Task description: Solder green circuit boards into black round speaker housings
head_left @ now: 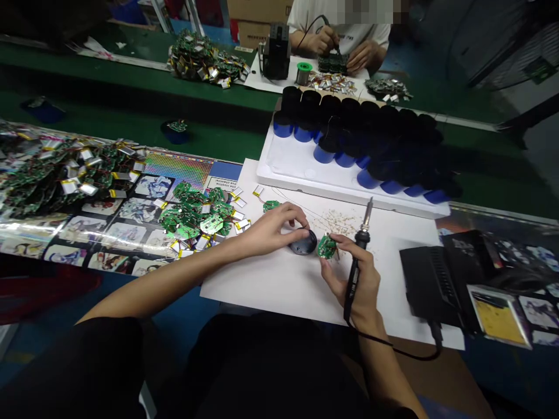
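Observation:
My left hand point(279, 228) has its thumb and fingers closed on the rim of a dark round housing point(304, 244) that sits on the white board. Between thumb and fingertips, my right hand point(360, 276) pinches a small green circuit board point(326, 246) just right of the housing. That same hand also carries a soldering iron point(356, 267), its metal tip pointing up and away from me. Behind my left hand another green circuit board point(271, 205) lies beside a small silver battery point(258, 190). Tan crumbs or small bits point(338, 222) are scattered beyond the right hand.
Piles of circuit boards with batteries point(201, 215) lie at the left. A white foam tray point(288, 169) bears several blue-and-black cylinders point(325, 150). A black box point(425, 279) with a cable stands at the right. Across a green conveyor point(131, 87), a co-worker's hands point(325, 41) hold a tool.

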Tool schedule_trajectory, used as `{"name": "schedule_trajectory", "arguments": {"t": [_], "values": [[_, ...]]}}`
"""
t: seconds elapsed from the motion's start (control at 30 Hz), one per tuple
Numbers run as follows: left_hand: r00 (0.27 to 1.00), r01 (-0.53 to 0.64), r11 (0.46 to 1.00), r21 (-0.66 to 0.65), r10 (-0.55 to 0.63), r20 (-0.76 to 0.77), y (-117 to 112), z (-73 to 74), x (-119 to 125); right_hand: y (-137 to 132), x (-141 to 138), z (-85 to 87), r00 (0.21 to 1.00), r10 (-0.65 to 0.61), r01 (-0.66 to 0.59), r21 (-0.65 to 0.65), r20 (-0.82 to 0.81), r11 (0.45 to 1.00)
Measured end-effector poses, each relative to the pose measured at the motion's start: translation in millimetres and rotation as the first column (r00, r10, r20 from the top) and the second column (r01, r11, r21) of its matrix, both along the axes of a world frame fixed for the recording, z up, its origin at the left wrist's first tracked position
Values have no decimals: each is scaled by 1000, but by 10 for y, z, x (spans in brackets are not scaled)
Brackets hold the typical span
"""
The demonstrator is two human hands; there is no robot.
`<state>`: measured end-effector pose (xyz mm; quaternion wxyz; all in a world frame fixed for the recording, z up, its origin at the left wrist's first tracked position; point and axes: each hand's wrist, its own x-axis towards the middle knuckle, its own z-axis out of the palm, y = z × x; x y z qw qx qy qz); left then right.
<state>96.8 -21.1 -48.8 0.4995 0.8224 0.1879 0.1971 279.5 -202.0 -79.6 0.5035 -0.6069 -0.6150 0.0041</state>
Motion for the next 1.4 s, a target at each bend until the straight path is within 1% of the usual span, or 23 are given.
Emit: {"name": "schedule_trajectory", "arguments": {"t": [0.07, 0.13, 0.2, 0.27, 0.37, 0.5, 0.6, 0.7, 0.77, 0.87, 0.93, 1.0, 1.1, 1.2, 1.3, 1.4], "values": [[999, -7, 998, -69, 10, 42, 70, 20, -15, 38, -63, 2, 998, 49, -48, -28, 36, 998], [999, 36, 977, -208, -29, 37, 113, 7, -32, 84, -113, -11, 991, 107, -103, -53, 80, 993], [997, 80, 928, -363, -67, 50, 121, -24, -51, 125, -142, -31, 980, 155, -148, -62, 125, 987], [996, 78, 882, -466, -47, 80, 103, -54, -69, 154, -150, -44, 973, 171, -164, -56, 157, 985], [996, 53, 855, -516, -6, 92, 55, -68, -85, 175, -136, -34, 972, 168, -162, -49, 163, 986], [995, 72, 843, -533, -26, 94, -12, -60, -87, 197, -100, 0, 954, 217, -199, -103, 206, 974], [995, 75, 830, -553, -24, 100, -49, -67, -88, 206, -78, -14, 951, 206, -184, -114, 229, 976], [994, 59, 829, -556, 3, 109, -71, -78, -92, 192, -70, -34, 965, 194, -177, -105, 178, 979], [996, 37, 841, -540, 14, 90, -78, -86, -93, 177, -75, -23, 970, 196, -181, -112, 143, 977], [998, 10, 876, -483, 23, 61, -87, -101, -92, 172, -102, 36, 983, 162, -156, -69, 89, 985], [997, 12, 903, -430, 23, 77, -94, -113, -87, 194, -139, 83, 992, 124, -123, -16, 22, 992], [995, 20, 926, -377, 20, 100, -98, -120, -81, 234, -189, 125, 993, 99, -99, 10, -57, 995], [994, 21, 957, -290, 12, 109, -98, -119, -79, 309, -272, 172, 985, 84, -83, 7, -150, 996], [994, 17, 977, -213, 7, 110, -95, -113, -85, 363, -332, 205, 980, 47, -48, 0, -194, 999], [993, 18, 982, -186, 4, 120, -96, -107, -89, 379, -346, 221, 972, 8, -16, -33, -233, 999], [991, 20, 982, -186, 6, 135, -99, -95, -86, 375, -330, 214, 959, -4, -14, -64, -283, 998]]}}
